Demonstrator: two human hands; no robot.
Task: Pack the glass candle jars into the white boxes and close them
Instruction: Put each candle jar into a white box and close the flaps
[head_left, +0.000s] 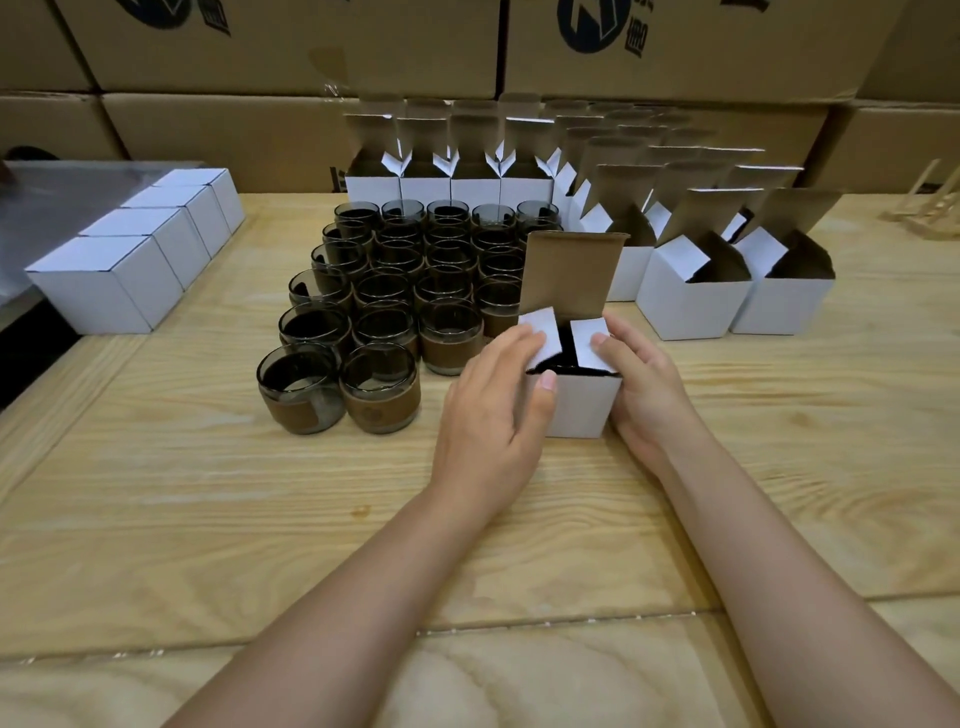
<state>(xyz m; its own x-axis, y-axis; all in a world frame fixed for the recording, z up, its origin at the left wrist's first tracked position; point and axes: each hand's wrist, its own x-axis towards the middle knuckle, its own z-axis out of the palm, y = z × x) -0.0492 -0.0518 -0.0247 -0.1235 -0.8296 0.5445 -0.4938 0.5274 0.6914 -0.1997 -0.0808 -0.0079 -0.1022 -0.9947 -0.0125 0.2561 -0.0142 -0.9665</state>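
Observation:
A small white box (584, 402) stands in the middle of the wooden table, its brown-lined lid upright and a dark jar showing inside. My left hand (493, 415) clasps its left side, fingers pressing the left side flap down. My right hand (641, 382) clasps the right side, fingers pressing the right flap inward. Left of the box, several smoky glass candle jars (379, 387) with brown sleeves stand in rows.
Several open white boxes (691, 296) with raised lids stand behind and to the right. A row of closed white boxes (111, 283) lies at the left. Large brown cartons (291, 47) form a wall at the back. A wooden stand (930, 205) sits at the far right.

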